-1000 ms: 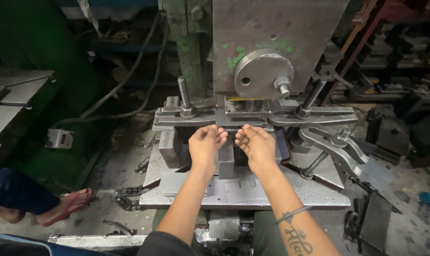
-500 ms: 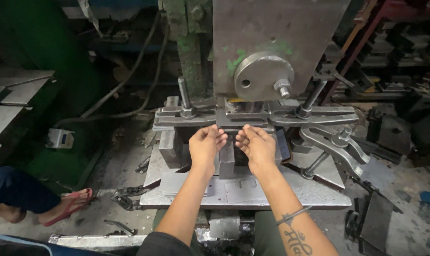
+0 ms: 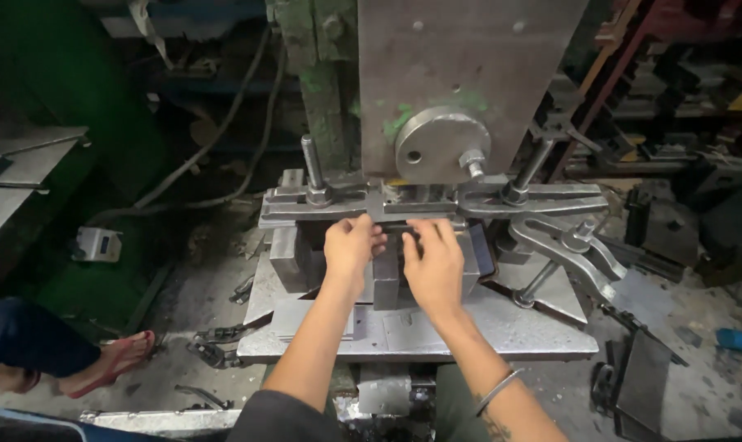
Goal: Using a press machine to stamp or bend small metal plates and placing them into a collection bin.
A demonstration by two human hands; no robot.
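My left hand and my right hand reach side by side into the die area of a press machine. Their fingertips meet at a small dark part just under the clamped top bar. The part is mostly hidden by the fingers. A grey steel block stands between the two wrists. Both forearms cross the flat steel bed plate.
A clamp arm with bolts lies right of the die. Thin metal sheets rest on the plate at left. Another person's sandalled foot is at lower left. Cables, metal stock and dark parts crowd the floor around.
Both hands stay at the die; the fingers have shifted slightly toward each other at the small part.
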